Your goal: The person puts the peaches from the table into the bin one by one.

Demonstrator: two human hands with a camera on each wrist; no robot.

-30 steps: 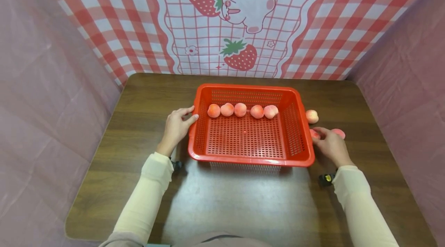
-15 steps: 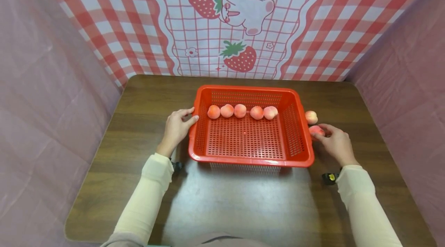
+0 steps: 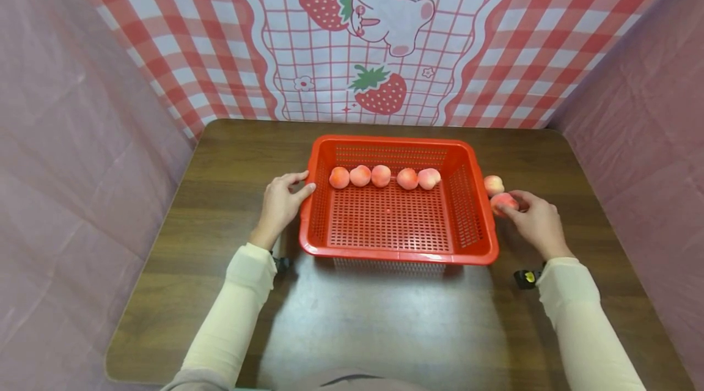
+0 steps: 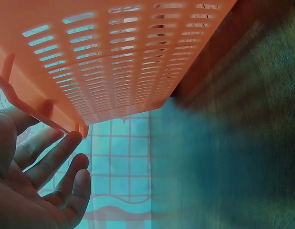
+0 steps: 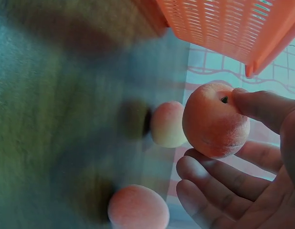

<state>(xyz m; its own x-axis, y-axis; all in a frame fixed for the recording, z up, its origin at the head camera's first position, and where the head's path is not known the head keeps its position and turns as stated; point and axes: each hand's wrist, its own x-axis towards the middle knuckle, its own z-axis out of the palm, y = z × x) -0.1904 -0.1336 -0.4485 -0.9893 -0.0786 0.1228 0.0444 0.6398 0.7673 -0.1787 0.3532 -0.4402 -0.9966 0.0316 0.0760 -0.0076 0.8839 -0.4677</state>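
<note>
A red plastic basket [image 3: 388,220] with slotted walls stands on the table. Several peaches [image 3: 381,176] lie in a row along its far side. My left hand [image 3: 280,201] holds the basket's left rim, thumb on top and fingers below, some of them loose in the left wrist view. Just outside the right wall, my right hand [image 3: 536,220] pinches a reddish peach [image 5: 216,121] between thumb and fingers, raised off the table. Beyond it sits a paler peach [image 3: 494,185] on the table. Another peach [image 5: 138,210] shows low in the right wrist view.
The brown wooden table [image 3: 192,275] has rounded corners. Behind it hangs a red-and-white checked cloth [image 3: 198,30] with strawberry pictures. Pinkish drapes [image 3: 71,134] close off both sides. Wood surface extends left, right and in front of the basket.
My right hand has lifted the reddish peach beside the basket's right wall and shifted slightly right and away from me. The left hand and the basket have stayed in place.
</note>
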